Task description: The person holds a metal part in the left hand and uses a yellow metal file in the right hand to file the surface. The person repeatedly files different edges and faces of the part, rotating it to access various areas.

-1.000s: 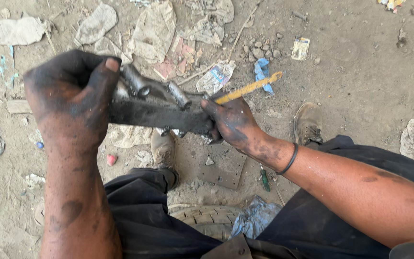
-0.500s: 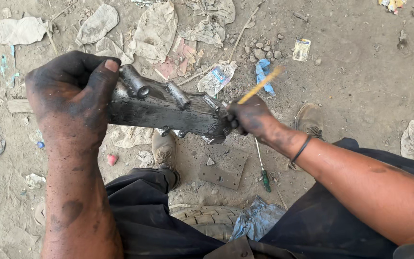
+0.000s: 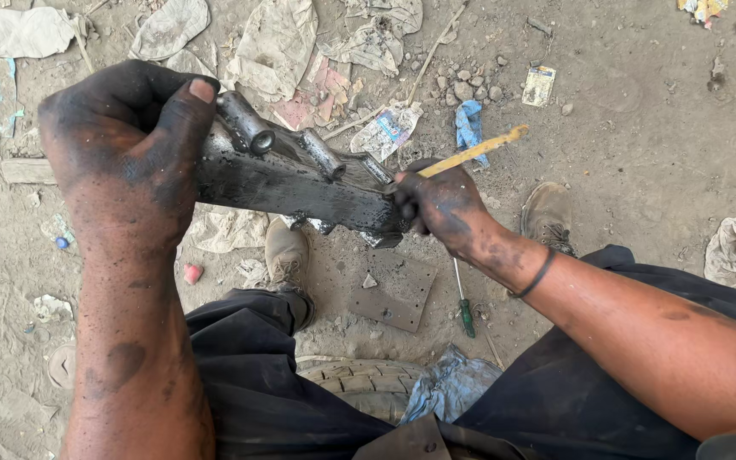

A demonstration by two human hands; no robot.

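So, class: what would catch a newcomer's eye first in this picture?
First, the grease-blackened left hand gripping a grimy metal engine part at centre frame. Next, the right hand at the part's right end, holding a yellow-handled tool against it. Below lie a green-handled screwdriver and a tyre on littered dirt.

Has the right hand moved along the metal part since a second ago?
Yes. The right hand slid toward the end of the metal part, away from the left hand.

I see my left hand (image 3: 125, 153) gripping a greasy metal part (image 3: 300, 183); my right hand (image 3: 440, 204) works a yellow-handled tool (image 3: 474, 151) against it.
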